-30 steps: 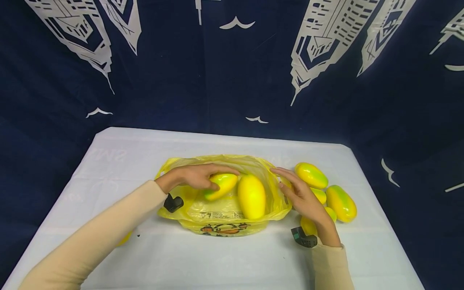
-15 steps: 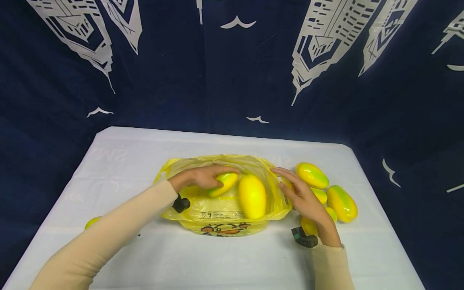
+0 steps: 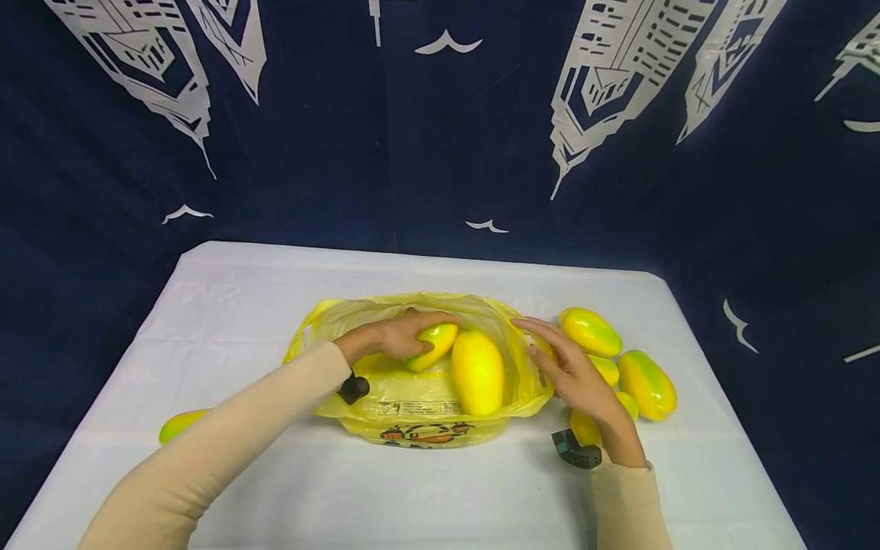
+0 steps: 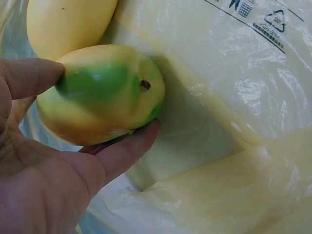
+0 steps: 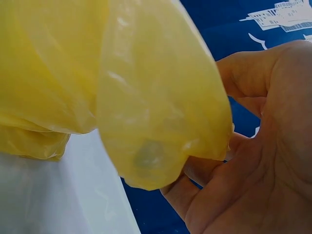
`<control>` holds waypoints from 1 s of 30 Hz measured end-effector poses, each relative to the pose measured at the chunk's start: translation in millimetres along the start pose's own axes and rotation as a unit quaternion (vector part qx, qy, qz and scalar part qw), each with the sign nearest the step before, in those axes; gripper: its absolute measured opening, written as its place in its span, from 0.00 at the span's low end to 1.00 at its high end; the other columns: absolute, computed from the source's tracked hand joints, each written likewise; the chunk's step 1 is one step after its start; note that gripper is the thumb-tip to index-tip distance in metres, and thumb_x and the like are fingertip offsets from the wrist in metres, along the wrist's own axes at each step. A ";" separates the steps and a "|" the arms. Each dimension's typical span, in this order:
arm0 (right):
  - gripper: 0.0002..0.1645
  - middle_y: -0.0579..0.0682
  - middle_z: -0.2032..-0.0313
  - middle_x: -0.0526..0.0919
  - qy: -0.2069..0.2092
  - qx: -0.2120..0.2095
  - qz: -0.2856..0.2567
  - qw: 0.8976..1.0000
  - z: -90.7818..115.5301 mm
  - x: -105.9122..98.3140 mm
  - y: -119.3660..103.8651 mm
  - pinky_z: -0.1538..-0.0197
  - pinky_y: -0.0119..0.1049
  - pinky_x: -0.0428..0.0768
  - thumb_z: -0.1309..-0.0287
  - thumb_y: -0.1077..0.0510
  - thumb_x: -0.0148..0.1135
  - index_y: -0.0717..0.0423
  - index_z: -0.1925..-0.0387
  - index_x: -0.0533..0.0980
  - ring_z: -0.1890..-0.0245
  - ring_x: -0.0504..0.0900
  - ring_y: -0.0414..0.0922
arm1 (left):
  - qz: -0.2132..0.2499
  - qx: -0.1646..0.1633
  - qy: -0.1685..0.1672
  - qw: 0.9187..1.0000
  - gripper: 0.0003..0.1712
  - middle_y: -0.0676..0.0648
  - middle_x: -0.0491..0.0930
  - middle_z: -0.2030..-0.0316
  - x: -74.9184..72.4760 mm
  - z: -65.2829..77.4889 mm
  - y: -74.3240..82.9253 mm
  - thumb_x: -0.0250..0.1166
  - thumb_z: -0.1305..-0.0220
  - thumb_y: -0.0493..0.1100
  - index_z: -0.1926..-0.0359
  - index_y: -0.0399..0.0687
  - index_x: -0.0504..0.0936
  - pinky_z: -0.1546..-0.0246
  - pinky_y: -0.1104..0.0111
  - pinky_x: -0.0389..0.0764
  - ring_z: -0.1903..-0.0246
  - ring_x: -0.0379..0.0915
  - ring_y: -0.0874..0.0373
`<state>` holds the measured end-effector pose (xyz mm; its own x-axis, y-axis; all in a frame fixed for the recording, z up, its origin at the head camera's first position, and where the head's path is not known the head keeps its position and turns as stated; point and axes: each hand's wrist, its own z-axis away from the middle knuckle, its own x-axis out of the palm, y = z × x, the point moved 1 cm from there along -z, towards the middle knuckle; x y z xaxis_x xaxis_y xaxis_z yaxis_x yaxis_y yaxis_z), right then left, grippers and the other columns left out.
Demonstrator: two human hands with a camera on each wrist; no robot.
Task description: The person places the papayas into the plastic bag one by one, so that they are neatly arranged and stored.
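My left hand [image 3: 399,336] reaches into the open yellow plastic bag [image 3: 419,393] and grips a yellow-green mango [image 4: 107,92] between thumb and fingers. In the left wrist view its stem end faces the camera, and its far end meets a second mango [image 4: 68,24]. That larger yellow mango [image 3: 477,374] lies in the right half of the bag. At the bag's right rim is my right hand [image 3: 577,374], its fingers fairly straight against the plastic. A flap of the bag [image 5: 161,97] hides those fingertips in the right wrist view.
Several more mangoes lie right of the bag, among them a back one [image 3: 590,332] and a far-right one [image 3: 646,386]; some are partly behind my right hand. Another mango [image 3: 180,424] shows beyond my left sleeve. A white cloth [image 3: 412,496] covers the table, with a dark blue curtain [image 3: 385,168] behind.
My left hand has moved right with the mango, bringing it up against the larger one. The mango by my left sleeve has come into view. My right hand has stayed put.
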<state>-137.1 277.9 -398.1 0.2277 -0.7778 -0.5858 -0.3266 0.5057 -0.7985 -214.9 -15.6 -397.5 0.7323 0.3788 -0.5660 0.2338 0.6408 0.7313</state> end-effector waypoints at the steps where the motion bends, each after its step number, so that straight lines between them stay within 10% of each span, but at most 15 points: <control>1: 0.26 0.49 0.28 0.67 -0.001 0.000 -0.001 1.000 0.0 -0.1 0.0 0.26 0.55 0.61 0.25 0.61 0.52 0.43 0.30 0.69 0.26 0.61 0.52 | -0.001 0.003 0.003 1.000 0.36 0.44 0.54 0.23 -0.1 -0.8 0.2 0.52 0.26 0.33 0.23 0.64 0.59 0.25 0.44 0.52 0.22 0.40 0.45; 14: 0.26 0.49 0.28 0.67 0.000 0.004 -0.001 1.000 0.1 -0.5 1.9 0.26 0.55 0.62 0.25 0.60 0.51 0.42 0.30 0.69 0.26 0.61 0.52 | -0.039 0.036 0.037 0.998 0.34 0.43 0.62 0.26 0.5 -8.2 0.4 0.52 0.27 0.32 0.24 0.58 0.61 0.27 0.46 0.59 0.28 0.53 0.43; 21: 0.26 0.48 0.28 0.67 0.001 0.004 -0.006 1.000 0.8 -1.2 0.6 0.25 0.34 0.62 0.25 0.60 0.51 0.41 0.30 0.69 0.25 0.61 0.50 | -0.035 0.026 0.039 0.998 0.35 0.42 0.63 0.27 2.2 -9.4 2.0 0.52 0.27 0.33 0.24 0.61 0.61 0.29 0.46 0.62 0.29 0.55 0.43; 26: 0.26 0.48 0.27 0.66 0.000 0.005 -0.015 1.000 1.3 -1.7 0.4 0.25 0.51 0.61 0.24 0.60 0.50 0.41 0.30 0.68 0.25 0.60 0.50 | -0.038 0.023 0.039 0.998 0.34 0.42 0.63 0.27 2.4 -10.1 2.6 0.51 0.26 0.33 0.24 0.61 0.61 0.29 0.46 0.63 0.29 0.54 0.43; 30: 0.25 0.48 0.28 0.67 -0.001 0.006 -0.012 1.000 0.8 -1.4 0.6 0.24 0.35 0.62 0.24 0.59 0.51 0.41 0.30 0.68 0.25 0.60 0.51 | -0.047 0.032 0.041 0.998 0.34 0.43 0.63 0.27 2.6 -10.6 2.7 0.52 0.26 0.33 0.24 0.59 0.61 0.29 0.46 0.63 0.30 0.56 0.44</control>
<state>-136.9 279.6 -397.9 0.2365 -0.7895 -0.5663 -0.3098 0.4912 -0.8141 -219.1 -5.8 -401.0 0.6514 0.3733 -0.6605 0.3409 0.6338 0.6943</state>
